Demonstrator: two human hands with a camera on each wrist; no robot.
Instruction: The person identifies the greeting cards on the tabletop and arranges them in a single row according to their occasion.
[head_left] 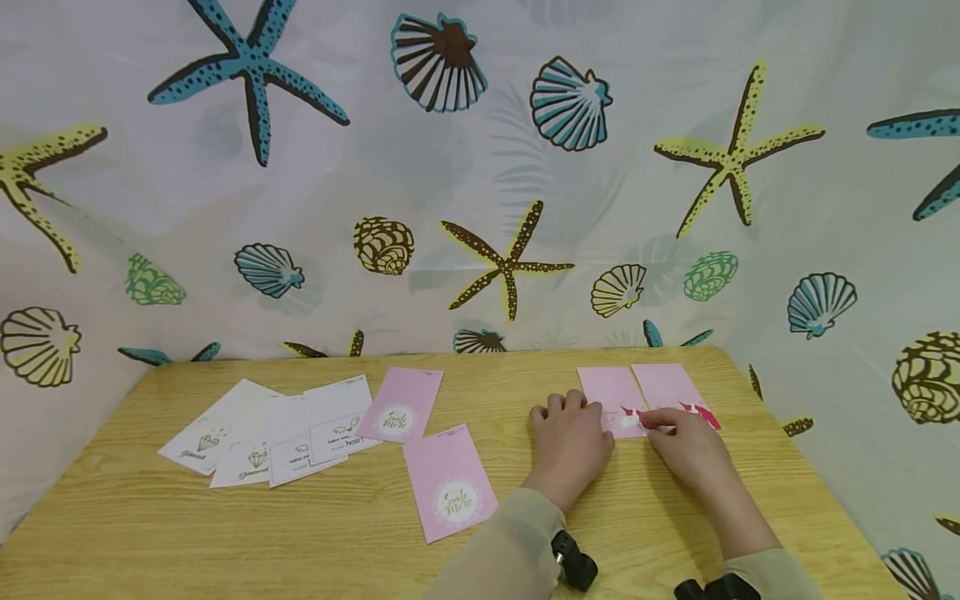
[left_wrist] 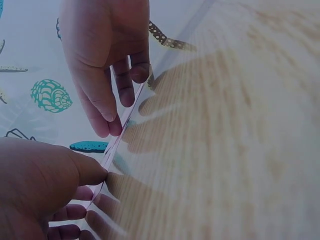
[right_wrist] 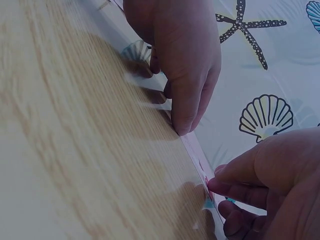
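In the head view, a pink card (head_left: 609, 387) with a small white and magenta figure lies at the right of the table. My left hand (head_left: 572, 446) holds its lower left edge, thumb and curled fingers at the card. My right hand (head_left: 693, 450) pinches its lower right edge between thumb and index finger. A similar pink card (head_left: 663, 383) lies right beside it, its lower part partly covered by the right hand. In the wrist views the left hand (left_wrist: 40, 185) and right hand (right_wrist: 270, 185) meet the card's thin edge close over the wood.
Two pink cards with round white labels, an upper one (head_left: 408, 387) and a lower one (head_left: 442, 462), lie mid-table. Several overlapping white cards (head_left: 277, 417) spread at the left. A curtain (head_left: 450, 167) printed with shells and starfish hangs behind the wooden table (head_left: 300, 542).
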